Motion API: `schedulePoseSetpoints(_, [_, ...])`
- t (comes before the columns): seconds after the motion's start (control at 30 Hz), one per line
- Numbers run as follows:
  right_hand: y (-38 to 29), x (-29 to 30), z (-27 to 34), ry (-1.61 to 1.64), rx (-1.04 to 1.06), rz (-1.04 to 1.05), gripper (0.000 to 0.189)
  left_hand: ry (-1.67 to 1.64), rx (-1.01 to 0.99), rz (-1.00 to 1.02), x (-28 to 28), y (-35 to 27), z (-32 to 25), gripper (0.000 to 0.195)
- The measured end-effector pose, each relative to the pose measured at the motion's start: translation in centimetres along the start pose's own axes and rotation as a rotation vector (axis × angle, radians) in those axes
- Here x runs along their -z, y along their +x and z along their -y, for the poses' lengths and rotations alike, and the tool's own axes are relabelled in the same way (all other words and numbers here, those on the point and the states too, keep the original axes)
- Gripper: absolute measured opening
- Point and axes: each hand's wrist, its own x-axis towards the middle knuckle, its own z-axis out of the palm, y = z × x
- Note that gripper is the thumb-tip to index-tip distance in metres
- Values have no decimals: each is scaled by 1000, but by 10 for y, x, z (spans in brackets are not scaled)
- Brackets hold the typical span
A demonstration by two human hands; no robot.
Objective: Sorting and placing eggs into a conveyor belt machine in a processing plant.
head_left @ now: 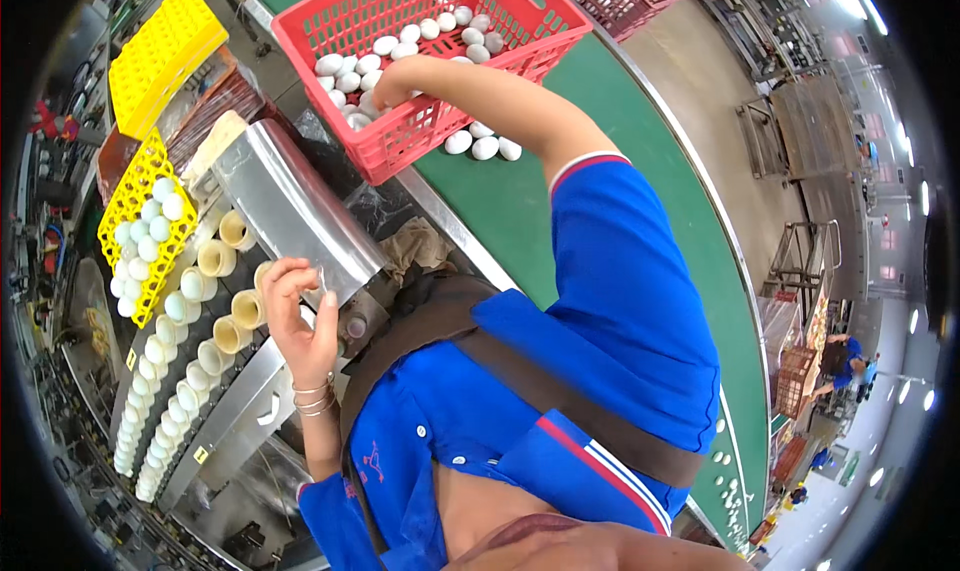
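Note:
My right hand (395, 81) reaches over the near rim of a red plastic crate (409, 132) among white eggs (385, 45); its fingers are partly hidden, so its grip cannot be told. My left hand (300, 312), with thin bangles at the wrist, is raised with its fingers bent and apart, and no held thing shows. It is beside a curved shiny metal cover (296, 203) and two rows of cream-coloured cups (249, 309). Many cups bear eggs (199, 376); several near my hand are empty. A yellow egg tray (148, 304) with pale eggs (159, 228) lies left of the cups.
The crate rests on a green conveyor belt (480, 218), with several loose eggs (485, 148) beside it. A stack of yellow trays (161, 60) stands at upper left. More red crates (611, 4) are beyond. Metal carts (799, 263) and a distant co-worker (851, 361) are at right.

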Motion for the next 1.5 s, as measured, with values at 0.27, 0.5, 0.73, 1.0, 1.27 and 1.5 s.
schedulePoseSetpoints(0.27, [-41, -16, -17, 412, 76, -549, 46, 547, -163, -85, -14, -3, 54, 22])
schedulePoseSetpoints(0.5, [-230, -175, -83, 695, -692, -1339, 37, 607, -292, -174, -18, -11, 60, 17])
schedulePoseSetpoints(0.73, [-170, -355, -24, 672, -1148, -580, 86, 551, -205, -147, -19, -7, 60, 16])
schedulePoseSetpoints(1.0, [-168, -362, 13, 499, -1167, -528, 73, 486, -168, -161, -18, -8, 64, 15])
schedulePoseSetpoints(1.27, [-166, -338, 0, 450, -1001, -275, 68, 450, -148, -162, -19, -10, 69, 13])
schedulePoseSetpoints(1.5, [-173, -378, -15, 678, -1128, -371, 66, 443, -94, -205, -17, -10, 62, 12])
